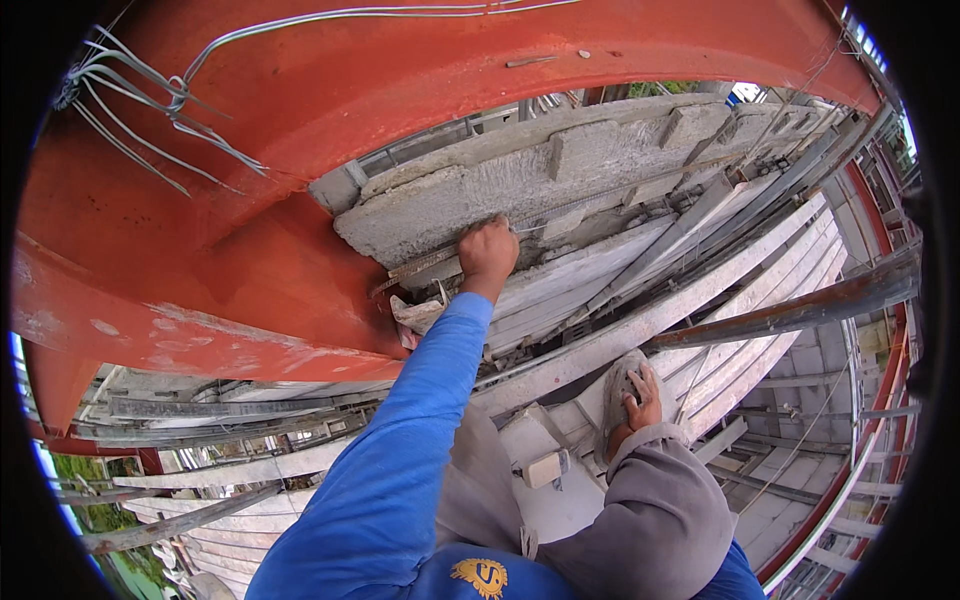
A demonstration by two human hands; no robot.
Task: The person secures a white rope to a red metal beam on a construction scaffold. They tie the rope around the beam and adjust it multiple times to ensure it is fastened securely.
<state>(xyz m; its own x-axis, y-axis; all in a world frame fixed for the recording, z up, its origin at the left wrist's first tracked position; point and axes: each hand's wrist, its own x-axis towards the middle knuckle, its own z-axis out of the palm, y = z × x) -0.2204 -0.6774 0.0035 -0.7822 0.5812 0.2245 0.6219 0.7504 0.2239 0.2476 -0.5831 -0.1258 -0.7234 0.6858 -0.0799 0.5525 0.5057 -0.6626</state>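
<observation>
My left arm, in a blue sleeve, reaches forward over the lower edge of a rough grey concrete slab. My left hand is closed in a fist near that edge. A thin pale rod or wire sticks out from its right side; most of what the fingers grip is hidden. Left of the wrist is a broken, whitish piece by the foot of the orange-red steel beam. Of my right arm only a bit of blue sleeve shows beyond my knee; my right hand is out of sight.
My foot, apparently in a grey sandal, rests among long pale planks. A metal pipe crosses on the right. A small beige block lies between my legs. Loose wires hang from the beam. Gaps drop to lower levels.
</observation>
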